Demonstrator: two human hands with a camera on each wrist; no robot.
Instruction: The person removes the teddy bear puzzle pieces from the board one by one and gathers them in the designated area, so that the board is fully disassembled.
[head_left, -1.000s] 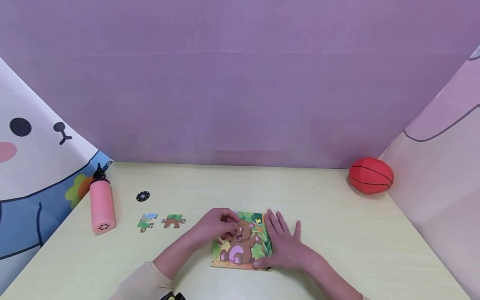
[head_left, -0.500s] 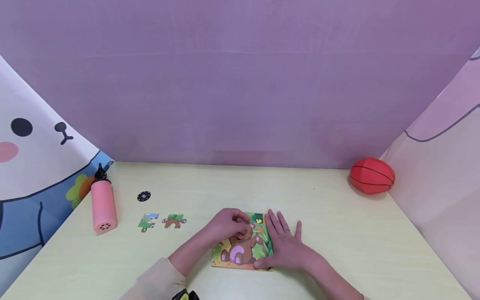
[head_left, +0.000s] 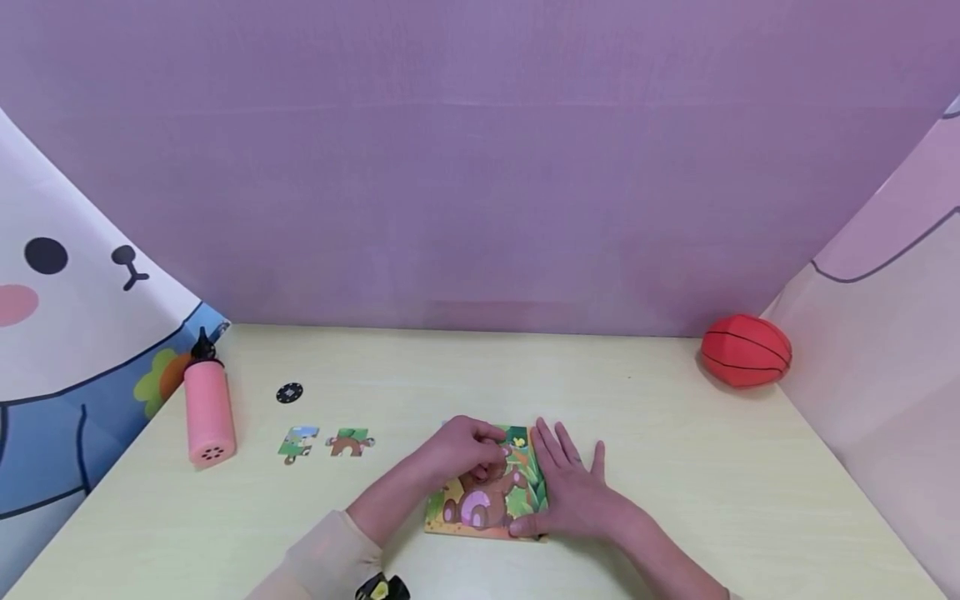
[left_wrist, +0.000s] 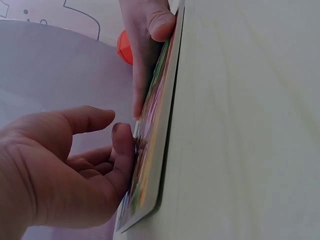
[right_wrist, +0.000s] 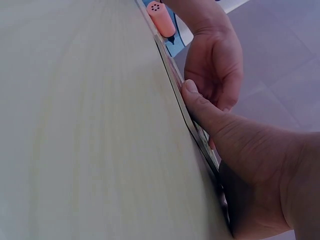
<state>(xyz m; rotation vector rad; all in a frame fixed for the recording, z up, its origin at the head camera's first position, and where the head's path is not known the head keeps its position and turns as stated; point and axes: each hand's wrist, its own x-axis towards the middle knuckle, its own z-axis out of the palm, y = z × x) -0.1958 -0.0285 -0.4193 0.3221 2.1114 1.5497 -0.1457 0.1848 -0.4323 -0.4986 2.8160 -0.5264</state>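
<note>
A bear jigsaw puzzle point(head_left: 487, 504) lies in its flat tray near the front of the table. My left hand point(head_left: 467, 450) is over its upper left part, fingers bent and touching the picture. In the left wrist view the left hand point(left_wrist: 75, 165) shows a gap between thumb and forefinger, with no piece between them. My right hand point(head_left: 573, 496) rests spread along the puzzle's right edge, its thumb on the lower right corner. The bear's head is partly hidden under the left hand.
Two loose puzzle pieces, one with sky and grass point(head_left: 298, 442) and one brown and green point(head_left: 350, 442), lie left of the puzzle. Behind them is a black round chip point(head_left: 289, 392). A pink bottle point(head_left: 209, 412) lies far left; a red ball point(head_left: 746, 351) sits back right.
My left hand has moved right across the puzzle, from its left edge onto the bear's head. The right hand has stayed in place on the right edge.
</note>
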